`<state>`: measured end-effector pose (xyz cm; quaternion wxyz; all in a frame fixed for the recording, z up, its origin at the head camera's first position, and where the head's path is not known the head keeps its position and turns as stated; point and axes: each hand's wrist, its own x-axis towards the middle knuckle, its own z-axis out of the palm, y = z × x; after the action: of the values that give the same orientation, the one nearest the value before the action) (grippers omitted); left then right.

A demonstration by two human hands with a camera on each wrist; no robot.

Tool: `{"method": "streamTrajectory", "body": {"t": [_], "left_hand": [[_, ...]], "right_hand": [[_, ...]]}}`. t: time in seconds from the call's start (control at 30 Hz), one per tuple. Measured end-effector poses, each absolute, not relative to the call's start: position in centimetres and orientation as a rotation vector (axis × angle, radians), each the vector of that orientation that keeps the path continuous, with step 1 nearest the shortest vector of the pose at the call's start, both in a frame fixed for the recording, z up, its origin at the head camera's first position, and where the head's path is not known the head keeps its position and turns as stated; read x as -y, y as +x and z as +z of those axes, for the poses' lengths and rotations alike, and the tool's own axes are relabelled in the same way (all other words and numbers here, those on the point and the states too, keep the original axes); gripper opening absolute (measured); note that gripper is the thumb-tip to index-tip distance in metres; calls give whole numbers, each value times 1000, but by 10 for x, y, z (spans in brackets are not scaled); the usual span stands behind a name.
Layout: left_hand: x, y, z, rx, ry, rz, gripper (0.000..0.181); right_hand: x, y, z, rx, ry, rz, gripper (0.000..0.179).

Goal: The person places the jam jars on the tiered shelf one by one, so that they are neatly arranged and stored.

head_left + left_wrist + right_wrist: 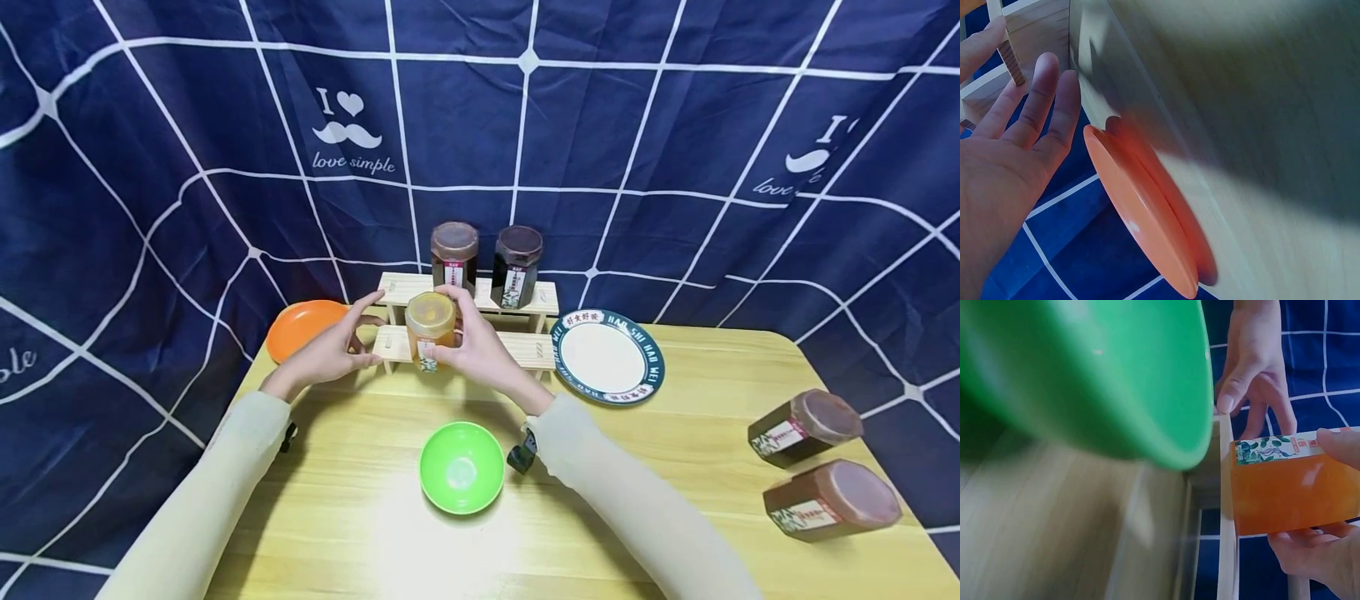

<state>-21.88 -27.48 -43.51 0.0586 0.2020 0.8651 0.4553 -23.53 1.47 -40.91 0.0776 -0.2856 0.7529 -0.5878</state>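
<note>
My right hand (480, 346) grips a honey jar (431, 325) with amber contents and a yellowish lid, thumb on the label side, fingers round the other. In the right wrist view the base of this honey jar (1297, 494) meets the lower shelf board. The two-step wooden rack (513, 346) stands against the back curtain. At its left end is my left hand (330, 354), fingers spread and holding nothing; in the left wrist view the thumb and fingertips are right at the board's end. Two dark jars (454, 254) (517, 267) stand on the upper step.
A green bowl (462, 468) sits in front of the rack on the wooden table (337, 517). An orange plate (303, 329) lies to the rack's left, a white plate with a dark rim (603, 358) to its right. Two more dark jars (802, 425) (828, 500) stand at the far right.
</note>
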Motion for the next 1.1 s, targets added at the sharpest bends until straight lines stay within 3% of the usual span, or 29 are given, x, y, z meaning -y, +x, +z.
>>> {"method": "streamTrajectory", "body": {"t": [0.67, 0.9, 1.1], "left_hand": [[275, -219, -435, -2624, 605, 1341, 109], [274, -219, -435, -2624, 612, 1339, 108], [274, -219, -434, -2626, 611, 1332, 108]], "right_hand": [[-13, -246, -407, -2496, -792, -1392, 92], [-8, -249, -412, -2494, -768, -1391, 79], [-5, -252, -414, -2531, -761, -1369, 81]]}}
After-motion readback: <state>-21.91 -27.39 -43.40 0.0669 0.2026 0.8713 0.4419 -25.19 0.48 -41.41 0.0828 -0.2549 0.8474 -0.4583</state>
